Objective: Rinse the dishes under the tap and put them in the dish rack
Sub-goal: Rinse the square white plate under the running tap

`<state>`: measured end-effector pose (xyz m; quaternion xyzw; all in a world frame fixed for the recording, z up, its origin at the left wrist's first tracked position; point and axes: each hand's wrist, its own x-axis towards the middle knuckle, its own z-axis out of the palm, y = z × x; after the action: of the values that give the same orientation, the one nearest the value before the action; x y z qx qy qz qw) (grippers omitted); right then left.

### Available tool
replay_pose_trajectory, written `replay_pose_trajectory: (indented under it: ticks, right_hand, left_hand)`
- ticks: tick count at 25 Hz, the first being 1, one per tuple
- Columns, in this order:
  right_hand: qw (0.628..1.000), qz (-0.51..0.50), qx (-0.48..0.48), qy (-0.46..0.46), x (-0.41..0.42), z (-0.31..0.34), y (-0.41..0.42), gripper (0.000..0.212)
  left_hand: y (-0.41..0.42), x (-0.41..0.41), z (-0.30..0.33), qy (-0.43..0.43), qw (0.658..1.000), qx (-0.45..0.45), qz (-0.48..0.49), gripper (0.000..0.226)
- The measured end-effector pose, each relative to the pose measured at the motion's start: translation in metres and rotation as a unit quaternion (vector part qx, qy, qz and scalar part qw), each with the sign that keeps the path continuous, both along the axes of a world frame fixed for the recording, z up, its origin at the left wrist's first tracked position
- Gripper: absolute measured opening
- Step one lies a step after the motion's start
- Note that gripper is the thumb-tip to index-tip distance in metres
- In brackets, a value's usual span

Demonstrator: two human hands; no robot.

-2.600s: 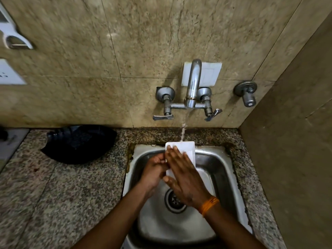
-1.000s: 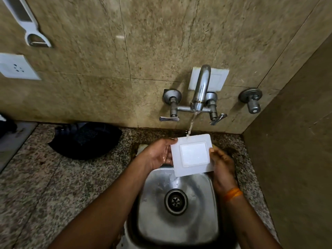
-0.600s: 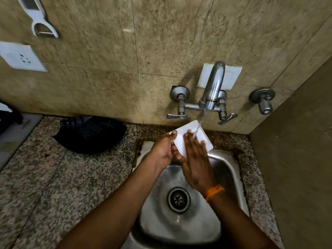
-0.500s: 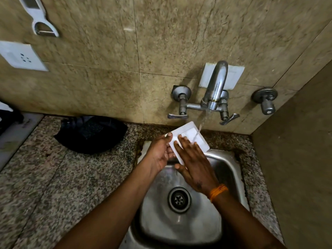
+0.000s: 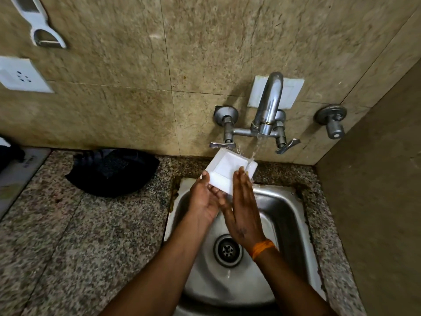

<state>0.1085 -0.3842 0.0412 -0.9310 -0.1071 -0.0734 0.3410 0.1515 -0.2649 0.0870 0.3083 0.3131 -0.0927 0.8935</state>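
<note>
A small white square plate (image 5: 225, 171) is held tilted above the back rim of the steel sink (image 5: 291, 215). Water runs from the tap (image 5: 267, 106) onto its right corner. My left hand (image 5: 204, 199) grips the plate from below and on its left edge. My right hand (image 5: 243, 206) lies flat, fingers straight, against the plate's right face. An orange thread band circles my right wrist. No dish rack is in view.
A dark cloth (image 5: 111, 172) lies on the speckled granite counter (image 5: 79, 236) left of the sink. A white peeler (image 5: 39, 28) and a wall socket (image 5: 21, 75) hang at the upper left. A side wall (image 5: 376, 201) closes the right.
The plate has tilted further and moved slightly up toward the tap. My right hand has slid along its face, its fingers now straighter against the plate.
</note>
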Motion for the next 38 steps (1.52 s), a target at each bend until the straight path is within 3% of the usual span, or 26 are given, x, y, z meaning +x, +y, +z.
replay_pose_trajectory:
  ticks: [4, 10, 14, 17, 20, 22, 25, 27, 30, 31, 32, 35, 38]
  right_hand:
    - [0.997, 0.045, -0.055, -0.009, -0.033, -0.003, -0.004, 0.081]
    - [0.994, -0.018, -0.105, -0.013, -0.006, 0.031, -0.012, 0.082]
    - [0.991, 0.025, -0.128, 0.033, 0.014, 0.05, -0.039, 0.087]
    - [0.987, 0.096, -0.121, -0.039, 0.008, 0.051, -0.06, 0.083]
    - [0.983, 0.084, -0.107, -0.126, 0.0, 0.039, -0.079, 0.064]
    - [0.984, 0.01, -0.078, -0.161, -0.002, 0.029, -0.087, 0.052]
    - [0.984, -0.132, 0.034, -0.115, 0.001, 0.031, -0.092, 0.034]
    - [0.976, -0.181, 0.104, -0.062, 0.003, 0.032, -0.091, 0.023]
    - [0.947, -0.189, 0.258, 0.04, 0.006, 0.033, -0.08, 0.016]
    - [0.932, -0.186, 0.303, 0.071, 0.007, 0.035, -0.074, 0.014]
    - [0.918, -0.18, 0.337, 0.103, 0.008, 0.036, -0.068, 0.014]
    - [0.894, -0.158, 0.378, 0.178, 0.013, 0.039, -0.046, 0.016]
    - [0.883, -0.187, 0.395, 0.168, 0.018, 0.047, -0.03, 0.019]
  left_hand:
    - [0.003, -0.011, -0.006, 0.013, 0.997, -0.046, 0.055, 0.037]
    - [0.003, -0.023, -0.002, 0.026, 0.999, -0.037, 0.028, 0.026]
    - [0.012, -0.024, 0.0, 0.029, 1.0, -0.003, 0.006, 0.022]
    - [0.012, -0.017, 0.01, 0.036, 0.999, 0.015, -0.02, 0.019]
    - [-0.004, -0.001, 0.025, 0.054, 0.995, 0.049, -0.063, 0.013]
    - [-0.02, 0.009, 0.033, 0.058, 0.99, 0.072, -0.109, 0.012]
    - [-0.044, 0.02, 0.039, 0.028, 0.969, 0.133, -0.208, 0.033]
    - [-0.049, 0.018, 0.027, 0.006, 0.934, 0.274, -0.23, 0.04]
    - [-0.03, 0.003, 0.003, -0.034, 0.853, 0.488, -0.18, 0.025]
    - [-0.018, -0.003, -0.005, -0.045, 0.85, 0.489, -0.192, 0.017]
    - [-0.006, -0.009, -0.01, -0.054, 0.869, 0.446, -0.207, 0.009]
    - [0.031, -0.026, -0.015, -0.066, 0.917, 0.309, -0.243, 0.019]
    - [0.049, -0.04, -0.015, -0.089, 0.908, 0.341, -0.227, 0.022]
